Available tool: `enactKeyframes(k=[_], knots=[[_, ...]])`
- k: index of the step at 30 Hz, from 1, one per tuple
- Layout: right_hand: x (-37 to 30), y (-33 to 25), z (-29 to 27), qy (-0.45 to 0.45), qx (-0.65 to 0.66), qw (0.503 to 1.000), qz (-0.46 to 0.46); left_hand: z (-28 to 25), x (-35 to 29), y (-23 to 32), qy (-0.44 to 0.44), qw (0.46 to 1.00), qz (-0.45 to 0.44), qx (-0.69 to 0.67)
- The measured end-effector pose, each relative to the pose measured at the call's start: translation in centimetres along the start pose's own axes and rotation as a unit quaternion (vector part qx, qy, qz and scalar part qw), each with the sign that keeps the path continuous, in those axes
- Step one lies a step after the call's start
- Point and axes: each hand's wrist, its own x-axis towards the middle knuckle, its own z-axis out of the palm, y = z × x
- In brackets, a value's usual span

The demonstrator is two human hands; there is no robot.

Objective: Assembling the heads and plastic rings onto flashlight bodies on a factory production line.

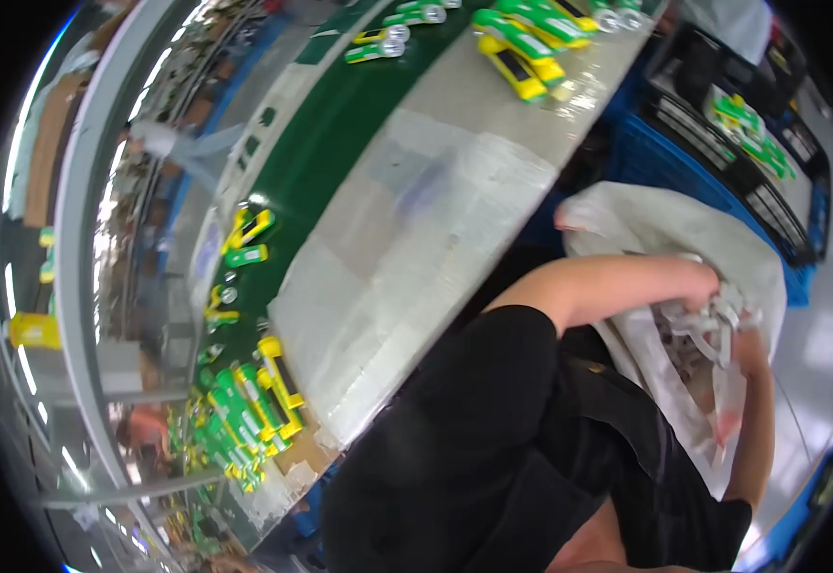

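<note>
Both of my hands are down in the mouth of a large white woven sack [617, 215] at the right. My left hand [699, 284] reaches in from the left, its fingers closed around a bunch of small pale grey plastic parts [722, 320]. On the far side of the bunch, my right hand [748, 346] meets the same parts from the right, with its fingers mostly hidden behind them. More pale parts [685, 358] lie lower inside the sack. Blur hides their exact shape.
A green conveyor belt [326, 143] curves along a grey worktable [435, 191] to my left. Green and yellow flashlight-like items stand in groups at the table's near end [254, 411] and far end [531, 43]. A black crate [722, 158] sits on a blue crate [660, 158] beyond the sack.
</note>
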Motion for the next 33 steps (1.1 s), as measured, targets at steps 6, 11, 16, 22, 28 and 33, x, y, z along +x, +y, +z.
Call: enactKeyframes(k=[6, 11, 16, 22, 28, 33], knots=[[-0.1, -4.9, -0.3, -0.027, -0.017, 0.995, 0.099, -2.0, -4.2, -0.2, -0.002, 1.000, 0.015, -0.002], [-2.6, -11.9, -3.8, -0.075, 0.143, 0.987, 0.019, -7.2, -8.2, 4.4, 0.008, 0.999, 0.015, -0.038], [-2.1, -14.1, -5.4, -0.092, 0.113, 0.989, 0.037, -9.7, -9.9, 4.8, 0.012, 0.999, 0.008, -0.035], [1.6, -21.9, -6.5, -0.099, 0.048, 0.994, -0.024, -14.9, -16.5, 2.8, 0.070, 0.996, -0.049, -0.037], [7.7, -35.4, -2.6, -0.172, -0.001, 0.977, -0.126, -18.6, -30.4, -1.3, 0.151, 0.970, -0.186, 0.052], [12.0, -47.5, 6.8, -0.216, -0.012, 0.930, -0.298, -17.2, -46.1, -4.1, 0.219, 0.906, -0.358, 0.060]])
